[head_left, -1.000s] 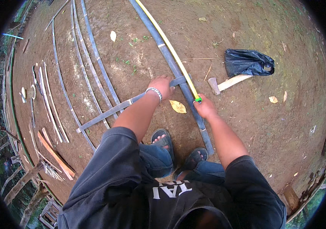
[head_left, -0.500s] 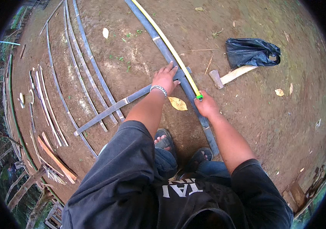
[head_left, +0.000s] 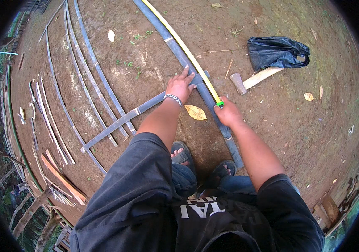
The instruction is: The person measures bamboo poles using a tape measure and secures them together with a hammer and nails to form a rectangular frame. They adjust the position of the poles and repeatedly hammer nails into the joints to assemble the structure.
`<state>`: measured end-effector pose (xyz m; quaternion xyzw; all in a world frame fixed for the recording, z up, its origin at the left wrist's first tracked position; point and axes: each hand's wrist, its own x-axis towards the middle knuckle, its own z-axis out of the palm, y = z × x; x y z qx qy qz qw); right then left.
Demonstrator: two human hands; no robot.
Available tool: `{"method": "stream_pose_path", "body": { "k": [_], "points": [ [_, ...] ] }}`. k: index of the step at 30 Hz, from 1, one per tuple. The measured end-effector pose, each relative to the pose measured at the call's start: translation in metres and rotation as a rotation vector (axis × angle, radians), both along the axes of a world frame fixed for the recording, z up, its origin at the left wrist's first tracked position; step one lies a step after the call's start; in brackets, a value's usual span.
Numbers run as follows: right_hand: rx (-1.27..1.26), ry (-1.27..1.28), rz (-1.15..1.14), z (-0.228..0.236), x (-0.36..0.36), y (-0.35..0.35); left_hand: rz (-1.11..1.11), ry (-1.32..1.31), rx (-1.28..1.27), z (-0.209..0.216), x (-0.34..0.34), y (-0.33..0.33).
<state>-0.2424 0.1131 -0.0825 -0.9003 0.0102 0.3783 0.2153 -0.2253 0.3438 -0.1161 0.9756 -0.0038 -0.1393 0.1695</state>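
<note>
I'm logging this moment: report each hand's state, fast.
Left hand: open, spread over the short strip.
Right hand: closed, holding the yellow tape.

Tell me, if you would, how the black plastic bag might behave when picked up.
The black plastic bag would probably flop, since its surface is creased. Its thin-looking film suggests little weight, though any contents are hidden. Lifting might nudge the wooden handle reaching its edge.
</note>
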Motion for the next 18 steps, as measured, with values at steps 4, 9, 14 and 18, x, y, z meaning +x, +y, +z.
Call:
{"method": "stream_pose_path", "body": {
  "k": [4,9,14,18],
  "points": [
    [-0.005,0.078,-0.003,0.004,0.003,0.0,0.022,-0.008,-0.051,-0.009,0.001,0.003],
    [-0.021,0.081,0.005,0.013,0.005,0.004,0.055,-0.05,-0.128,-0.015,0.003,0.011],
    [-0.028,0.081,0.005,0.012,0.005,0.003,0.083,-0.075,-0.13,-0.003,0.007,0.008],
    [-0.03,0.098,0.009,0.015,0.006,0.006,0.08,-0.056,-0.133,-0.01,0.007,0.012]
  ]
}}
